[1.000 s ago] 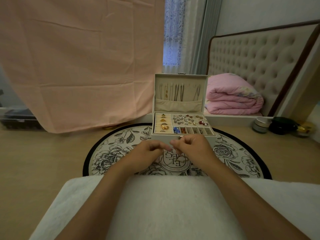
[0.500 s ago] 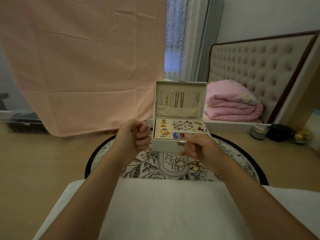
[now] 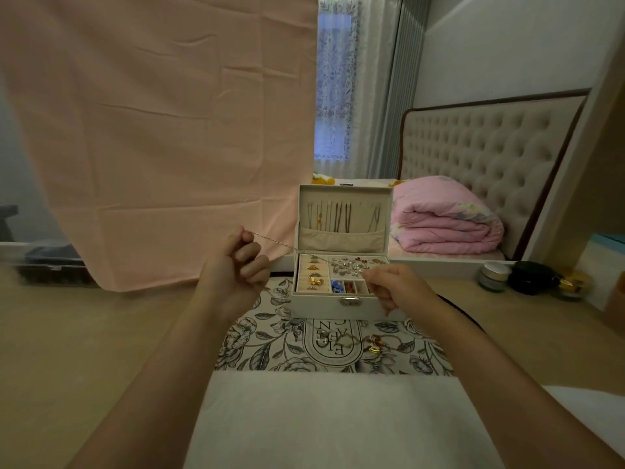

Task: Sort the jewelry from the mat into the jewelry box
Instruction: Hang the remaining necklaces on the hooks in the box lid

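Observation:
A thin silver chain (image 3: 280,244) is stretched taut between my two hands. My left hand (image 3: 236,265) pinches one end, raised to the left of the jewelry box. My right hand (image 3: 395,289) pinches the other end over the box's front right compartments. The white jewelry box (image 3: 324,304) stands open on the round floral mat (image 3: 267,346), with necklaces hanging in its lid, gold rings on the left and small pieces on the right. More gold jewelry (image 3: 373,345) lies on the mat in front of the box.
A white cushion (image 3: 331,421) lies across my lap below the mat. A pink cloth (image 3: 152,130) hangs at the left. A folded pink quilt (image 3: 446,218) lies on the bed behind the box. Small jars (image 3: 527,277) stand at the right on the floor.
My hands have moved apart from in front of the box. The left hand rose up and left, drawing the chain taut; the right hand moved up to the box's front right.

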The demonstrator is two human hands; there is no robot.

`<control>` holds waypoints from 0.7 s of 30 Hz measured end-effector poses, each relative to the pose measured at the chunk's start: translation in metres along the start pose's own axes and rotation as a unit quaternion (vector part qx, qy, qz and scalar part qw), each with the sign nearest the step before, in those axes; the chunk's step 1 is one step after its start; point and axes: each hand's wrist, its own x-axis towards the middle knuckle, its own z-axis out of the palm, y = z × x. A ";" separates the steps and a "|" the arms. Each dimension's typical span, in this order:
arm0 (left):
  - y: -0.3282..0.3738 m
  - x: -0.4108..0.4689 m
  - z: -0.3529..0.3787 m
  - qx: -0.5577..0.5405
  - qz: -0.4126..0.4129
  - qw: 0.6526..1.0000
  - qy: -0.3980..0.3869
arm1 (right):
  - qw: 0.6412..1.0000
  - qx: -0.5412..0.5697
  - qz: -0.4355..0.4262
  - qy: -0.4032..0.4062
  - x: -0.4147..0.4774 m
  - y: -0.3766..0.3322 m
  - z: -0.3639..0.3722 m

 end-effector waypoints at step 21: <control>0.000 0.102 0.130 0.479 0.049 0.869 -0.113 | 0.923 -0.259 -0.231 0.164 0.082 -0.108 -0.035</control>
